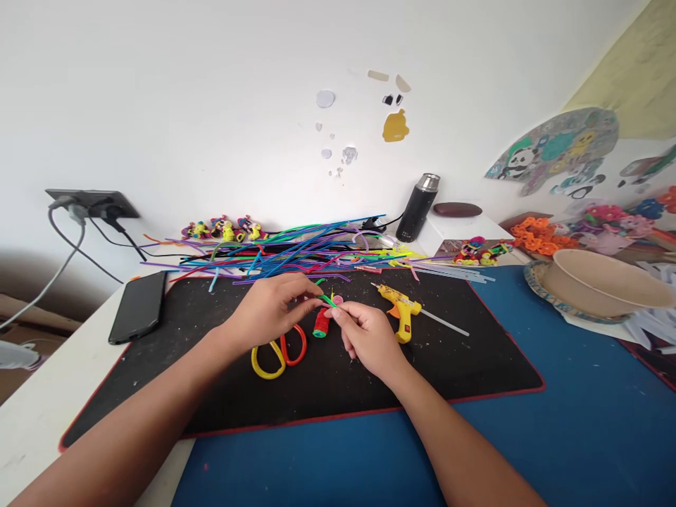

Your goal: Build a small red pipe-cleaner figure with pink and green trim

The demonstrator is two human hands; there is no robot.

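My left hand (pixel 277 306) pinches a short green pipe cleaner (pixel 327 300) between thumb and fingertips. At the other end of that green piece, my right hand (pixel 367 334) has its thumb and forefinger closed on it. A small red coil with a green end (pixel 320 324) lies on the black mat (pixel 222 401) just below the fingertips. Scissors with one yellow and one red handle loop (pixel 269 360) rest by my left hand, their blades hidden under it. To the right of my right hand lies a yellow glue gun (pixel 402 310) with a clear stick in its back.
Many coloured pipe cleaners (pixel 296 257) spread along the wall. A phone (pixel 138 307) lies at the left; a black flask (pixel 418 209) leans near a white box (pixel 465 229). Small colourful figures (pixel 224 229) stand behind. Bowls (pixel 602 282) and orange pieces (pixel 536 239) are at the right.
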